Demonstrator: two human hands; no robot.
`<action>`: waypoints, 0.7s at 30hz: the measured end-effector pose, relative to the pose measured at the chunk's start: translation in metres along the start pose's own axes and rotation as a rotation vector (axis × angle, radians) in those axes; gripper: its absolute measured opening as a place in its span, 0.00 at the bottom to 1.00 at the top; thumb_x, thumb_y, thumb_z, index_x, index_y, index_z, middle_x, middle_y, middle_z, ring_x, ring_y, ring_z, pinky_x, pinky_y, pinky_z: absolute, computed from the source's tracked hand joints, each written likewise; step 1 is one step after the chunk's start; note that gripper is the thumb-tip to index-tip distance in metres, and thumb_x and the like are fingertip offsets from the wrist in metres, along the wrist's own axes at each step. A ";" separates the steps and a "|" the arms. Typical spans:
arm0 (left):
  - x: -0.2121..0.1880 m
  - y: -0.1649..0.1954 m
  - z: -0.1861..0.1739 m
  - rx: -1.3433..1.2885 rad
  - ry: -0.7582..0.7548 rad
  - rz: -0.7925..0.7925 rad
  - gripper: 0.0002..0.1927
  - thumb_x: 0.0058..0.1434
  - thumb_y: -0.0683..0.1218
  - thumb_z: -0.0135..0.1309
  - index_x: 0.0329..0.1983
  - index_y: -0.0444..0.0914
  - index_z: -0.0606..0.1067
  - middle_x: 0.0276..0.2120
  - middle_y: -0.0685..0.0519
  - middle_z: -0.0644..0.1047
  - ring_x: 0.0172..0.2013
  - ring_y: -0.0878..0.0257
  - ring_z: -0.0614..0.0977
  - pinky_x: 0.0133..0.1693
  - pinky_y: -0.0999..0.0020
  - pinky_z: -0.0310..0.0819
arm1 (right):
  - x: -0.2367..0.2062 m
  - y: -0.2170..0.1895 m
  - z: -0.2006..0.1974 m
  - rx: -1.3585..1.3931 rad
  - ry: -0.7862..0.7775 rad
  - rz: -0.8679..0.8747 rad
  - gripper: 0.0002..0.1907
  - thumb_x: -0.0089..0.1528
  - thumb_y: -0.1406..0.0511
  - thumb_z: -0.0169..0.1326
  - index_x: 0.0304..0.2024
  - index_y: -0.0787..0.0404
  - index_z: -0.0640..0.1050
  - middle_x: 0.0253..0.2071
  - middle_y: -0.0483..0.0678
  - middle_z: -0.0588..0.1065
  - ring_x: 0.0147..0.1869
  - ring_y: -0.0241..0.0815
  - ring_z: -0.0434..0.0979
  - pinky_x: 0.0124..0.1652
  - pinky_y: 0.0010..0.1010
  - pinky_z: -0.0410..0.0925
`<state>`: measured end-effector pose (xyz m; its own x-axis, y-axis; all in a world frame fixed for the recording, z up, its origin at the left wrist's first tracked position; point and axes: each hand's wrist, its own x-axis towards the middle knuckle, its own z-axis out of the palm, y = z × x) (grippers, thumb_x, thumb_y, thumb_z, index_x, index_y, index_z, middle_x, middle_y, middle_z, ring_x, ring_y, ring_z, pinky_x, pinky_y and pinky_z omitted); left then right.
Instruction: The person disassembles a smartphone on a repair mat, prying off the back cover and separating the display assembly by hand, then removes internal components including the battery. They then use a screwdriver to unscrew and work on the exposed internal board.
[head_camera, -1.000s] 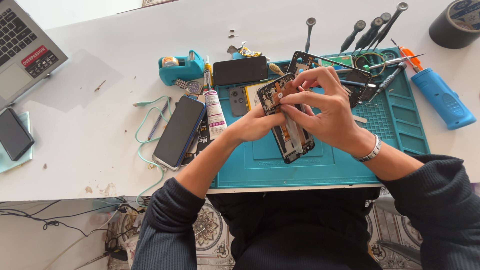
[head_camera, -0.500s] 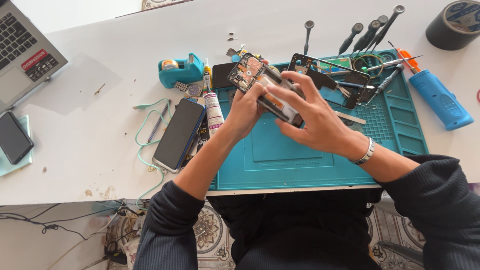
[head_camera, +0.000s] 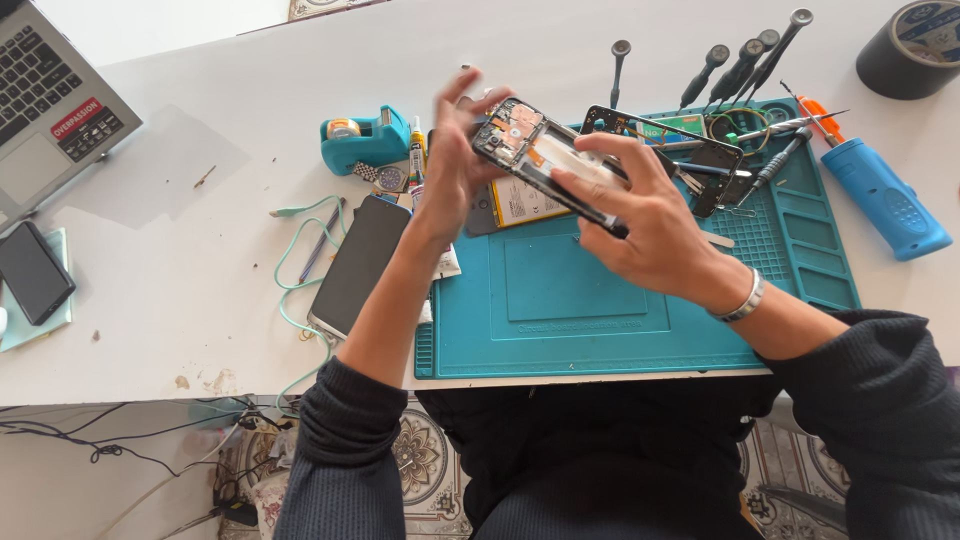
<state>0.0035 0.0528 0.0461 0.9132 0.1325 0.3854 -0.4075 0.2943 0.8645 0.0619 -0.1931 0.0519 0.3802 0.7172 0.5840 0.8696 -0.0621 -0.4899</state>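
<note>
Both hands hold an opened phone frame (head_camera: 540, 160) tilted above the teal work mat (head_camera: 590, 300) on the white tabletop (head_camera: 180, 260). Left hand (head_camera: 455, 155) steadies its upper end with loosely spread fingers; right hand (head_camera: 640, 215) clasps the lower edge, fingers curled around it.

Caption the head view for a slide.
Both hands, left hand and right hand, hold an opened phone above a teal repair mat.

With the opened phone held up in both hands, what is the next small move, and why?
Probably lower the opened phone onto the bare part of the teal mat. Both the left hand and the right hand hold it in the air, tilted, so neither is free to pick up a tool.
</note>
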 end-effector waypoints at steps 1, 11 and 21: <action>0.000 0.007 -0.002 0.257 -0.056 0.159 0.45 0.62 0.68 0.57 0.73 0.44 0.53 0.65 0.50 0.67 0.63 0.56 0.75 0.59 0.54 0.81 | 0.001 0.001 -0.002 0.044 -0.001 0.020 0.30 0.57 0.72 0.57 0.63 0.53 0.78 0.66 0.55 0.65 0.68 0.56 0.70 0.59 0.42 0.70; -0.001 0.015 0.007 1.250 -0.146 0.691 0.19 0.58 0.42 0.69 0.50 0.42 0.75 0.54 0.55 0.78 0.60 0.52 0.78 0.58 0.57 0.80 | 0.001 0.006 -0.009 0.169 0.004 0.024 0.32 0.53 0.74 0.54 0.60 0.50 0.80 0.63 0.51 0.69 0.66 0.50 0.74 0.64 0.41 0.70; -0.003 0.011 0.008 1.177 -0.110 0.674 0.16 0.57 0.40 0.70 0.42 0.41 0.74 0.49 0.56 0.80 0.55 0.53 0.82 0.54 0.60 0.82 | 0.001 0.006 -0.007 0.170 -0.006 0.034 0.33 0.52 0.74 0.53 0.60 0.49 0.80 0.62 0.50 0.70 0.66 0.50 0.74 0.64 0.42 0.69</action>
<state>-0.0034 0.0486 0.0573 0.5565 -0.1638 0.8146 -0.5792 -0.7793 0.2390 0.0697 -0.1977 0.0538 0.4065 0.7206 0.5617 0.7900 0.0317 -0.6123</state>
